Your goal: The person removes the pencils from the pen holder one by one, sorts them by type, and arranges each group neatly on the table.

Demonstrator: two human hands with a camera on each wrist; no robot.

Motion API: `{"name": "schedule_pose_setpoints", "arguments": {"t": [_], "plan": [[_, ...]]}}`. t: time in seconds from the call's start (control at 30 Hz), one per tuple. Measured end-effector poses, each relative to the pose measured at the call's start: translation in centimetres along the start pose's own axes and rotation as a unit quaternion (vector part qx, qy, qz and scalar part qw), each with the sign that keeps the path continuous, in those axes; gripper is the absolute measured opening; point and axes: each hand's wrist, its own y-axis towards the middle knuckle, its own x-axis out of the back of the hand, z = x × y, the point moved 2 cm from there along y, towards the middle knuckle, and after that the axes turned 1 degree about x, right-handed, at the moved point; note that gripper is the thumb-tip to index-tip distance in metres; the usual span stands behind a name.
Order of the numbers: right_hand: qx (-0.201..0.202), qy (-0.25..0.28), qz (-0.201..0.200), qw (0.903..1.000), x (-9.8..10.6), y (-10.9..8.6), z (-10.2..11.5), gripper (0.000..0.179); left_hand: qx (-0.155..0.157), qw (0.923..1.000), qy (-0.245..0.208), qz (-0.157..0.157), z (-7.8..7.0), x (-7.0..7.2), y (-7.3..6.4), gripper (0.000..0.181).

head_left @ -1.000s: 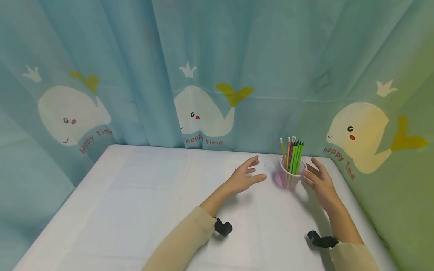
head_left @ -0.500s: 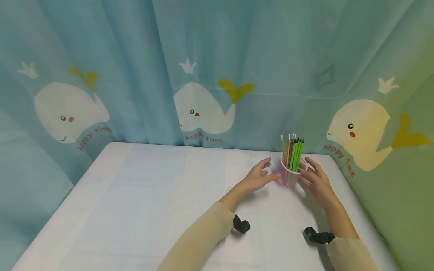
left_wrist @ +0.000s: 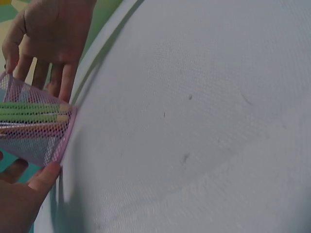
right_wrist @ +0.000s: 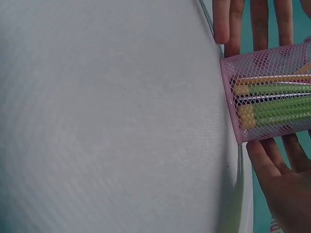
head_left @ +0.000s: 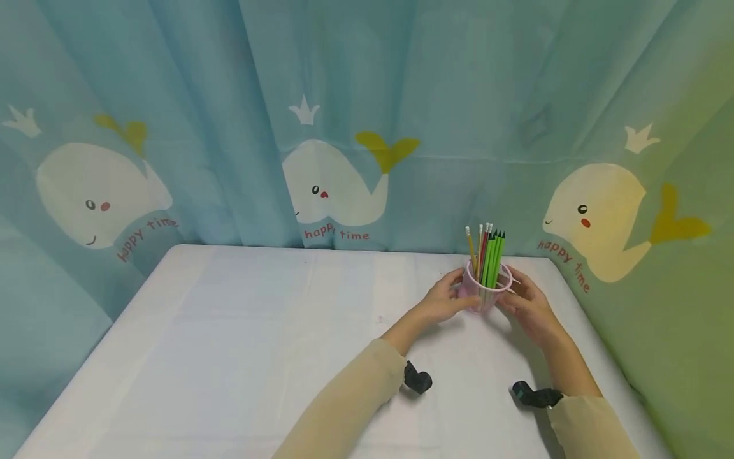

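Note:
A pink mesh pencil cup stands near the back right of the table, between both hands. Several pencils fill it, among them green ones with black tips and a yellow one with an eraser end. My left hand holds the cup's left side, thumb across the front and fingers toward the back. From the right side my right hand holds it, its thumb at the front. In the right wrist view, the right hand has its thumb close to the cup's base.
White cloth covers the table. Close behind its back edge hangs a blue-green curtain printed with whales, continuing along the right side. A black wrist camera sits at each sleeve cuff.
My left hand has moved right to reach the pencil cup and come round its side. The right hand has closed in from the right. The head view has shifted slightly.

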Motion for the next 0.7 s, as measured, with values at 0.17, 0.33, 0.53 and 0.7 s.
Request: {"name": "schedule_pose_setpoints", "arguments": {"t": [0.17,0.33,0.53,0.7], "plan": [[0.005,-0.032,-0.007,0.9995,-0.1,-0.1,-0.2,0.065,-0.006,0.9999,0.005,-0.007,0.2,-0.4,0.1,0.071],[0.013,-0.02,-0.01,0.9997,-0.1,-0.2,-0.4,0.062,-0.002,0.9999,0.003,-0.017,0.0,-0.4,-0.3,0.07],[0.008,-0.042,-0.009,0.999,-0.4,-0.5,-0.6,0.059,0.004,0.9997,-0.003,-0.023,-0.2,0.1,-0.9,0.069],[-0.006,-0.067,-0.004,0.9977,-1.1,-0.8,-0.4,0.06,0.008,0.9992,-0.014,-0.037,-0.1,0.7,-1.2,0.062]]}}
